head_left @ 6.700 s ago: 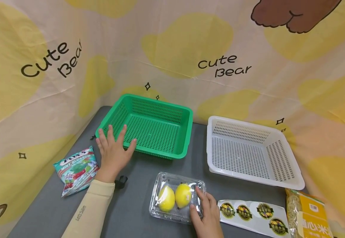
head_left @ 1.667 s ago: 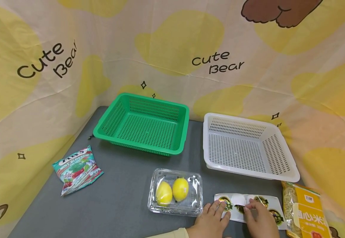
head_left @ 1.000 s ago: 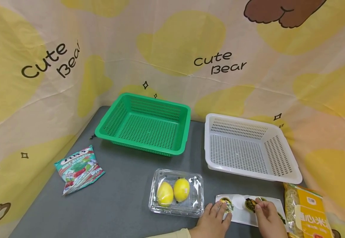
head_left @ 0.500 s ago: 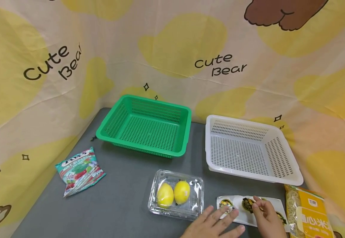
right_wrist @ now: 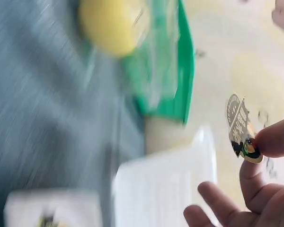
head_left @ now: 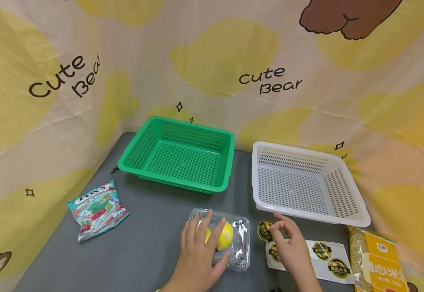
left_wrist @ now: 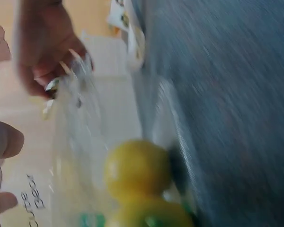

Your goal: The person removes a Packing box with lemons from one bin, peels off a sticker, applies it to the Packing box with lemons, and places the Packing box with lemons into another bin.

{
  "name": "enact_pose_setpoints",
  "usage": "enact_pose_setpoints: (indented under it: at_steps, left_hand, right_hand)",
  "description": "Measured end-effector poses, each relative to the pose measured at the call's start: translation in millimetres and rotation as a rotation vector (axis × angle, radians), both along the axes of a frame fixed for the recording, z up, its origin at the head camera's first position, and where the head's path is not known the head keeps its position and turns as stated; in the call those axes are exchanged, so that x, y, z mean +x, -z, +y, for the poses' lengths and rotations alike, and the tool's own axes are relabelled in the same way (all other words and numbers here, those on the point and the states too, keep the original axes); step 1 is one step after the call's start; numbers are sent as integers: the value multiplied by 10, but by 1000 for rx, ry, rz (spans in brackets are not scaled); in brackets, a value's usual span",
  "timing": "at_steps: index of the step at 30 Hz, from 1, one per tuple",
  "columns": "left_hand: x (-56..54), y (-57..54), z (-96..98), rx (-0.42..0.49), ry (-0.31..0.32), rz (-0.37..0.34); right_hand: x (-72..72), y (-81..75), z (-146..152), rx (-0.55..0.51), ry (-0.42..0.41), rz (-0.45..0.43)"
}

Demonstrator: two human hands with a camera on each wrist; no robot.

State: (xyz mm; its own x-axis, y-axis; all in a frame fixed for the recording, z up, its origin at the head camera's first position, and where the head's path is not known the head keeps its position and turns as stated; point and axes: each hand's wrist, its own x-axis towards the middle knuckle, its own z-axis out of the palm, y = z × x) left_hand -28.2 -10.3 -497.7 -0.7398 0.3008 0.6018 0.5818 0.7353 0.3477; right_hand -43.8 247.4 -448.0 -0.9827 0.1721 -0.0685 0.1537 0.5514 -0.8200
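Between thumb and forefinger my right hand (head_left: 292, 243) pinches a round black-and-gold sticker (head_left: 265, 231), held above the left end of the white sticker sheet (head_left: 312, 273). The right wrist view shows the peeled sticker (right_wrist: 241, 130) standing up from the fingertips. My left hand (head_left: 199, 255) is spread over the left part of a clear plastic clamshell box (head_left: 242, 243), its fingers straight. Two yellow lemons (head_left: 225, 236) lie inside the box, one mostly hidden behind the fingers. The left wrist view is blurred, with the lemons (left_wrist: 137, 170) seen through the clear plastic.
A green basket (head_left: 182, 184) stands at the back left, a white basket (head_left: 306, 217) at the back right. At the left lies a candy bag (head_left: 97, 211). An orange-and-yellow food packet (head_left: 381, 259) lies at the right edge of the grey table (head_left: 142, 251).
The right hand has lifted the sticker off the sheet and carried it left toward the box. The left hand has moved from beside the sheet to over the clamshell box.
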Motion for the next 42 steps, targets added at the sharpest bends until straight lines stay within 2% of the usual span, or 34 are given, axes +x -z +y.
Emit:
enact_pose_setpoints:
  at_steps: [2,5,11,15,20,24,28,32,38,42]
  left_hand:
    - [-14,36,-73,-8,-46,-62]
    - [-23,72,-140,-29,-65,-114]
    - [-7,103,-168,-39,-7,-248]
    - [-10,86,-202,25,30,-305]
    - [-52,74,-269,86,45,-274]
    - [-67,97,-294,67,50,-243]
    - [-50,105,-291,60,39,-255]
    - [-39,115,-292,59,37,-238]
    - [-26,112,-284,41,27,-214]
    - [-15,108,-281,18,12,-202]
  right_hand:
    - [-66,-37,-172,26,-40,53]
    - [-124,-77,-416,77,-78,96]
    - [-167,-87,-771,156,-123,64]
    - [-208,-90,-879,196,-170,71]
    - [-290,-71,-894,288,-258,93]
    - [-346,-47,-886,351,-342,95]
    - [-366,-20,-916,391,-392,73]
    - [-348,15,-939,415,-406,78]
    - [-306,89,-931,460,-410,169]
    - [-263,157,-931,439,-377,220]
